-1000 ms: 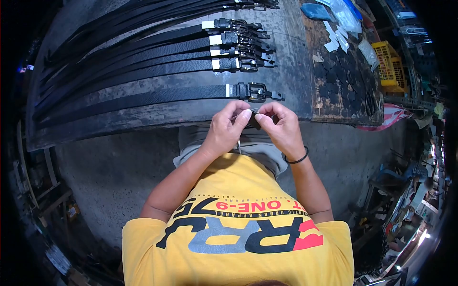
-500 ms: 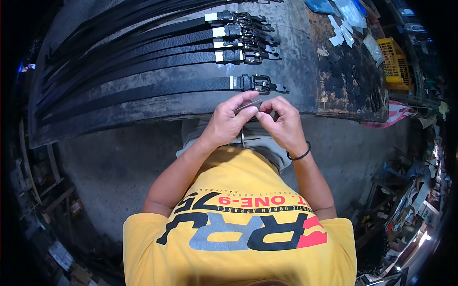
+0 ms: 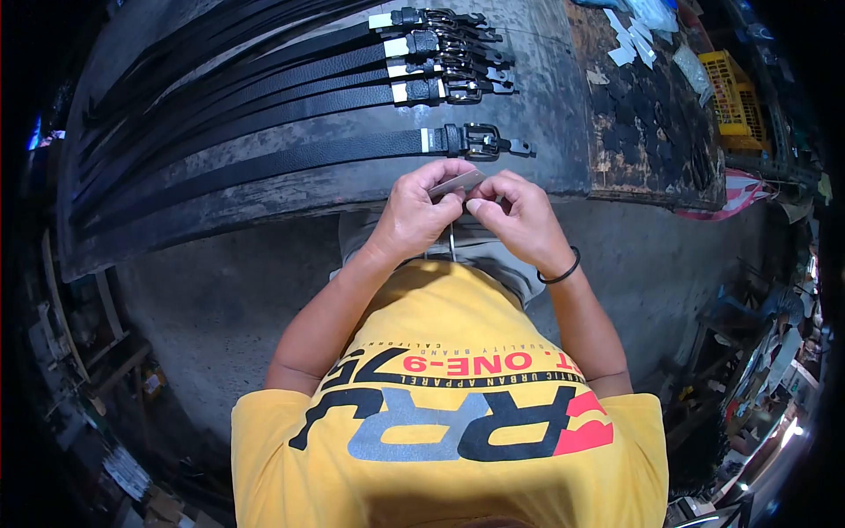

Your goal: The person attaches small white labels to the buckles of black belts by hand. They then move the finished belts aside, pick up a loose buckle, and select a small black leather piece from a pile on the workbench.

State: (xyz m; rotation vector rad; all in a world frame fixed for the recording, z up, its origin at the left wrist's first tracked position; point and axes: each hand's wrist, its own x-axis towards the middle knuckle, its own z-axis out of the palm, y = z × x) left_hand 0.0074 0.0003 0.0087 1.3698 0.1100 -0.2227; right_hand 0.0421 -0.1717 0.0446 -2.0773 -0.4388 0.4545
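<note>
Between both hands, just in front of the table edge, is a small flat grey-brown piece point(image 3: 457, 183), like a tag or card. My left hand point(image 3: 412, 211) pinches its left part between thumb and fingers. Curled at its right end is my right hand point(image 3: 521, 218), thumb and fingertips together on or against the piece; whether anything else is between them is hidden. Just beyond the hands lies a black leather belt point(image 3: 334, 148) with a white band point(image 3: 428, 141) near its dark metal buckle point(image 3: 481, 141).
Several more black belts point(image 3: 326, 84) lie side by side farther back on the dark table point(image 3: 546, 114), buckles to the right. White strips point(image 3: 623, 44) and plastic bags rest on a worn board point(image 3: 647, 132). A yellow crate point(image 3: 729, 97) stands at right.
The flat piece has tilted so that more of its face shows. My right thumb and fingers have shifted slightly along its right end. The whole view has moved a little.
</note>
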